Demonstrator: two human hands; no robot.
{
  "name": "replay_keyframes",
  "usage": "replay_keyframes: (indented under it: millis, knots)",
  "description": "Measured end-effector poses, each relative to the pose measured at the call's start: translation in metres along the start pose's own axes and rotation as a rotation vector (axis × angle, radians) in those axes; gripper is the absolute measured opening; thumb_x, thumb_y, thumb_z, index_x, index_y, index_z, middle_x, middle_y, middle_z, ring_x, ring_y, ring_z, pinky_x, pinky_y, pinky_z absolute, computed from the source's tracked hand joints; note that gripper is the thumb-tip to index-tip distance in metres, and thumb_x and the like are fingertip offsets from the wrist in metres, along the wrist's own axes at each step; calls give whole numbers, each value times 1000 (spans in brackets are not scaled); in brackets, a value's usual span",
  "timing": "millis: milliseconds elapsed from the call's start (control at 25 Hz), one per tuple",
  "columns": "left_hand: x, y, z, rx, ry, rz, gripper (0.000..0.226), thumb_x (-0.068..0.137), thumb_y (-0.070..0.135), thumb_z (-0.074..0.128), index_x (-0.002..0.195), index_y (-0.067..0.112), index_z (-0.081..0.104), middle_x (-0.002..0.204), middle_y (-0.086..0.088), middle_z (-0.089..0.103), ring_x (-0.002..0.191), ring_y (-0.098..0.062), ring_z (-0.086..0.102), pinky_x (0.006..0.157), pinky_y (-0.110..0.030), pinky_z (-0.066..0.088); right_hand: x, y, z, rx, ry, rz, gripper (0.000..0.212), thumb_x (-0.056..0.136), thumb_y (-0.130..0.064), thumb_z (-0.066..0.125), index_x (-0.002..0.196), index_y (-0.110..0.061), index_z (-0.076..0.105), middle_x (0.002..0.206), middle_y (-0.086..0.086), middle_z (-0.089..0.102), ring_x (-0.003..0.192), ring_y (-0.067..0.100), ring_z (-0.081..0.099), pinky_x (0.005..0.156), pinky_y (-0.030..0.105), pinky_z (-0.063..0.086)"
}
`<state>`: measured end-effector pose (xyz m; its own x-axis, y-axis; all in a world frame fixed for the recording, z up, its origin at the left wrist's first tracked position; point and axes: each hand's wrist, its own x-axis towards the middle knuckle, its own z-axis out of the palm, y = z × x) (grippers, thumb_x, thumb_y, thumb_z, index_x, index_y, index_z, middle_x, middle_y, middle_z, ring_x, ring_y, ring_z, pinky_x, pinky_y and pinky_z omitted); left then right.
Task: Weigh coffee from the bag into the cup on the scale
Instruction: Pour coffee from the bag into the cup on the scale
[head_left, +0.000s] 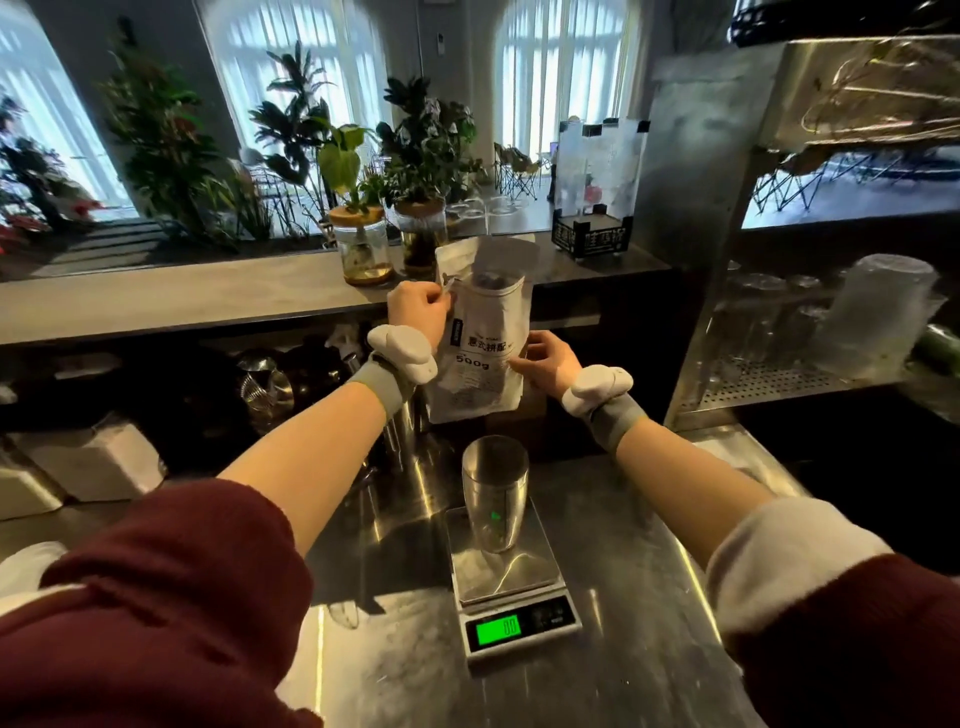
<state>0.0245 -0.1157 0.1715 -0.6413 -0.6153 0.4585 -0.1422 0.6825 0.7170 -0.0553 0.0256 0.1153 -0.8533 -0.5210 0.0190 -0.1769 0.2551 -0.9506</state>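
A white coffee bag (480, 358) marked 500g is held upright in the air above the steel counter, its top open with dark beans visible inside. My left hand (418, 306) pinches the bag's upper left edge near the opening. My right hand (550, 361) grips its lower right side. Below the bag, a steel cup (494, 491) stands upright on a small steel scale (511, 582), whose green display (497, 630) is lit. The bag is apart from the cup, above and behind it.
A raised grey bar ledge (208, 301) behind carries two glass jars with plants (363, 249) and a clear box (595, 192). A steel rack (779, 374) with stacked glasses stands to the right. White napkin holders (93, 460) and metal jugs (265, 389) sit to the left.
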Motion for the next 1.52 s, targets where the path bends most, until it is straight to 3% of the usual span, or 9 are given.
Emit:
replay_keyframes:
  millis: [200, 400, 560, 840, 960, 1080, 1200, 1320, 1520]
  knots:
    - [3, 24, 22, -76, -59, 32, 24, 87, 2, 51, 64, 8, 51, 68, -14, 45, 70, -18, 37, 58, -26, 23, 7, 7, -34, 81, 156, -109, 13, 86, -10, 66, 81, -5, 55, 73, 5, 54, 73, 20, 52, 60, 26, 45]
    - [-1, 46, 46, -48, -117, 2, 14, 90, 6, 49, 89, -3, 59, 89, -24, 54, 87, -35, 52, 74, -38, 37, 10, 13, -56, 80, 257, -182, 11, 92, -9, 55, 84, -1, 53, 81, 12, 49, 76, 18, 44, 64, 29, 40]
    - [-5, 55, 60, -135, -211, -224, 57, 86, 24, 61, 123, -2, 27, 133, -24, 38, 118, -37, 46, 95, -43, 40, 19, 18, -73, -87, 308, -140, 16, 90, -11, 58, 93, 4, 61, 86, 9, 58, 82, 18, 50, 73, 31, 42]
    - [2, 79, 71, 81, -576, -310, 100, 69, 80, 42, 143, 14, 27, 152, -7, 30, 134, -33, 37, 108, -50, 37, 6, 36, -80, -298, 217, -268, 14, 90, -2, 48, 85, -12, 57, 81, 0, 55, 77, 14, 51, 70, 24, 38]
    - [4, 89, 80, 137, -570, -277, 94, 67, 81, 41, 132, 14, 48, 144, -8, 44, 125, -28, 49, 108, -42, 37, -4, 33, -85, -373, 190, -365, 19, 92, -10, 50, 80, -23, 55, 82, -9, 57, 80, 9, 54, 73, 23, 41]
    - [4, 95, 90, 319, -590, -180, 58, 85, 53, 50, 132, 18, 47, 138, -12, 46, 126, -33, 44, 105, -40, 38, -8, 29, -84, -33, 101, -207, 29, 97, -21, 45, 76, -29, 62, 82, -9, 61, 91, 12, 57, 88, 38, 45]
    - [1, 99, 94, 143, -405, -250, 21, 83, 26, 58, 69, 10, 57, 88, -12, 56, 98, -28, 51, 77, -32, 43, -15, 29, -82, -78, 51, -177, 29, 97, -28, 45, 74, -34, 62, 82, -10, 62, 83, 7, 57, 81, 31, 43]
    - [-4, 93, 94, 85, -299, -189, 44, 82, 7, 54, 49, 14, 26, 53, -3, 30, 52, -15, 31, 46, -25, 22, -24, 33, -80, -209, 13, -212, 22, 97, -20, 47, 90, -23, 69, 92, -3, 67, 88, 12, 61, 83, 25, 38]
    - [-12, 85, 91, -11, -173, -110, 46, 79, 1, 54, 49, 14, 22, 51, -2, 27, 67, -22, 32, 49, -30, 20, -21, 40, -92, -439, 74, -140, 27, 96, -27, 52, 109, -6, 61, 105, 7, 64, 100, 20, 59, 89, 31, 46]
